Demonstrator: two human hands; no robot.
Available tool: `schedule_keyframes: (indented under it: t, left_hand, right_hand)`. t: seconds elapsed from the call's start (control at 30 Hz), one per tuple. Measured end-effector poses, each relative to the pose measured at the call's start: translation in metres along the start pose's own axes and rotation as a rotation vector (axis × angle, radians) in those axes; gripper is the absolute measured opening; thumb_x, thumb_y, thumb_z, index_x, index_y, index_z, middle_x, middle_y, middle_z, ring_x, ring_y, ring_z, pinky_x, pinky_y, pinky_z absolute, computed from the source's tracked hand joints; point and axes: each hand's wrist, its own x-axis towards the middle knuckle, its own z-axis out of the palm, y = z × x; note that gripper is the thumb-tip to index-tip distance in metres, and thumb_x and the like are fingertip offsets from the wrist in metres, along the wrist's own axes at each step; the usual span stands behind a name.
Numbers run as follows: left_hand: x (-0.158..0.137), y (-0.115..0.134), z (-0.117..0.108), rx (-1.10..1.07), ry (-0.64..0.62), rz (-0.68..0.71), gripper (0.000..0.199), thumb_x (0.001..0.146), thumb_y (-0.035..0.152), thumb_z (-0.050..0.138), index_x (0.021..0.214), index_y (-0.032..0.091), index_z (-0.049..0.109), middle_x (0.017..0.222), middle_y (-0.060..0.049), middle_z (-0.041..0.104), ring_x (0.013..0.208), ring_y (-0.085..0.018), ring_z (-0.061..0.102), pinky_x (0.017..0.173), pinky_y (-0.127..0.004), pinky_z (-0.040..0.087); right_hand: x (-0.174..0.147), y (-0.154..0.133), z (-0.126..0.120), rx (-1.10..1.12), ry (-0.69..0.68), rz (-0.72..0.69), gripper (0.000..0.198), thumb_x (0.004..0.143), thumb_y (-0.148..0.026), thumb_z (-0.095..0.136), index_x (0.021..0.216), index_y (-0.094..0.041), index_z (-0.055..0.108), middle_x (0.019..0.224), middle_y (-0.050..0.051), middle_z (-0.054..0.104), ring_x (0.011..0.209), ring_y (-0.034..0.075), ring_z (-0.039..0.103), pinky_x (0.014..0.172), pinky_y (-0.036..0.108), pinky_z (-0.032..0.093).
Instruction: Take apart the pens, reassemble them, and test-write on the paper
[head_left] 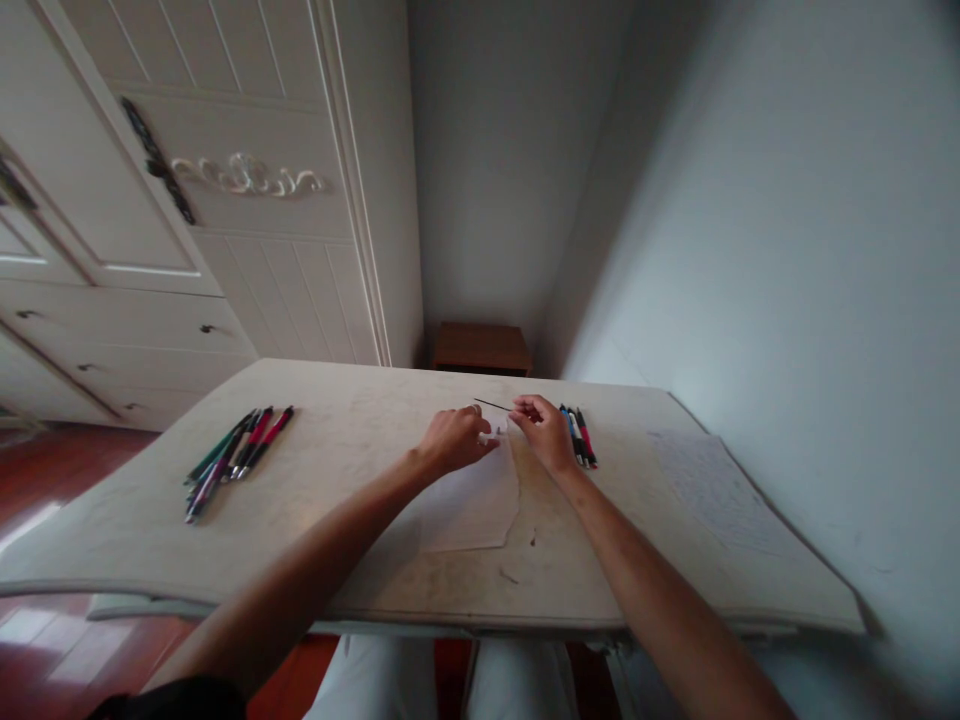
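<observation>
My right hand (544, 432) is closed in a pinch on one end of a thin dark pen refill (491, 404), whose other end points left toward my left hand. My left hand (455, 440) is closed, fingers curled, above the top of a white sheet of paper (472, 510). Something small and pale shows at its fingertips, too small to name. To the right of my right hand lies a small group of click pens (581, 437) in blue, black and red. A bigger pile of pens (236, 455) rests on the left of the table.
The worn white table (360, 400) has a scribbled-on sheet (716, 490) at its right side, near the wall (825, 300). Small dark bits lie by the front edge. Beyond are a white wardrobe (262, 260) and a low brown wooden stand (481, 345).
</observation>
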Motion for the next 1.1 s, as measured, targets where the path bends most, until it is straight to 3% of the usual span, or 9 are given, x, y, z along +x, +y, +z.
schedule_keyframes:
  t: [0.3, 0.5, 0.67, 0.87, 1.1]
  left_hand:
    - [0.005, 0.002, 0.005, -0.001, -0.039, 0.025, 0.023, 0.087, 0.037, 0.057, 0.086, 0.023, 0.075, 0.09, -0.008, 0.064, 0.074, -0.021, 0.063, 0.065, -0.03, 0.045]
    - [0.002, -0.003, 0.008, -0.011, -0.039, 0.097, 0.02, 0.083, 0.022, 0.055, 0.086, 0.024, 0.074, 0.089, -0.007, 0.065, 0.072, -0.019, 0.063, 0.064, -0.029, 0.045]
    - [-0.004, -0.01, -0.002, -0.171, 0.057, 0.108, 0.018, 0.08, 0.018, 0.056, 0.087, 0.021, 0.072, 0.089, -0.005, 0.068, 0.075, -0.017, 0.062, 0.068, -0.027, 0.046]
    - [-0.02, -0.041, -0.015, -0.45, 0.225, -0.08, 0.012, 0.079, 0.023, 0.059, 0.081, 0.016, 0.069, 0.072, -0.001, 0.068, 0.054, -0.009, 0.05, 0.056, -0.022, 0.04]
    - [-0.034, -0.066, -0.019, -0.578, 0.281, -0.151, 0.015, 0.079, 0.027, 0.06, 0.08, 0.015, 0.069, 0.08, -0.003, 0.071, 0.063, -0.011, 0.057, 0.062, -0.022, 0.045]
  right_hand:
    - [0.001, -0.002, 0.002, 0.013, -0.008, -0.011, 0.023, 0.078, -0.036, 0.065, 0.091, -0.018, 0.068, 0.086, 0.009, 0.073, 0.078, 0.022, 0.068, 0.072, 0.034, 0.054]
    - [0.0, -0.002, 0.001, 0.001, -0.013, -0.023, 0.024, 0.079, -0.038, 0.064, 0.092, -0.019, 0.068, 0.086, 0.009, 0.073, 0.079, 0.022, 0.068, 0.072, 0.035, 0.053]
    - [0.0, 0.001, 0.001, -0.012, -0.009, -0.016, 0.026, 0.079, -0.041, 0.064, 0.093, -0.018, 0.068, 0.087, 0.009, 0.074, 0.08, 0.023, 0.068, 0.072, 0.035, 0.054]
    - [0.0, 0.001, 0.001, -0.011, -0.013, -0.033, 0.024, 0.079, -0.038, 0.065, 0.094, -0.018, 0.068, 0.087, 0.008, 0.073, 0.08, 0.022, 0.068, 0.073, 0.035, 0.054]
    - [-0.005, -0.006, 0.002, -0.036, -0.042, -0.062, 0.022, 0.08, -0.034, 0.066, 0.095, -0.018, 0.068, 0.087, 0.008, 0.073, 0.079, 0.022, 0.067, 0.073, 0.035, 0.054]
